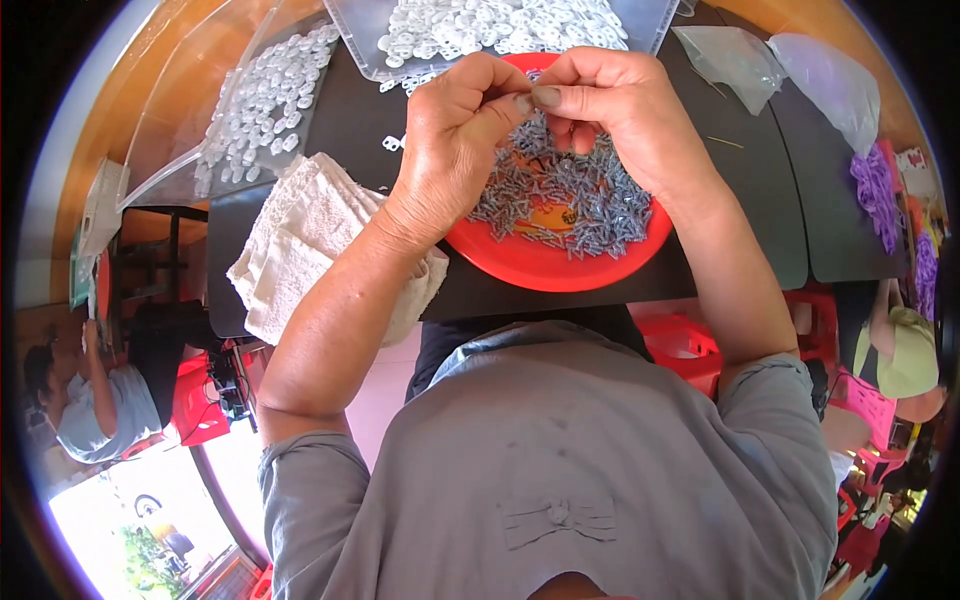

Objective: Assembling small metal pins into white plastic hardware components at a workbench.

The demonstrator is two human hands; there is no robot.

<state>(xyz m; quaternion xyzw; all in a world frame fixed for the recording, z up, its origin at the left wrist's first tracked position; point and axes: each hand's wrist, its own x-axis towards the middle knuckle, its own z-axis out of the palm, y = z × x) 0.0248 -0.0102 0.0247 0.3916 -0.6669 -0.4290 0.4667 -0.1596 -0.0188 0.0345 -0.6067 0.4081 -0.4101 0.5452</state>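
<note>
2 hands pinched close together over a red bowl (560,277) of grey-blue screw-like pieces (622,222).
So the left hand (450,140) and right hand (620,105) both look pinched thumb-to-finger, tips nearly touching, but I honestly can't tell what's between them, too small and covered. The loose pieces sit in the bowl right below, white oval plastic parts (490,25) in the clear bin (350,45) beyond. Tip from me: pinch lightly, steady 1 hand against the other, and stay over the bowl so any drop lands there.
</note>
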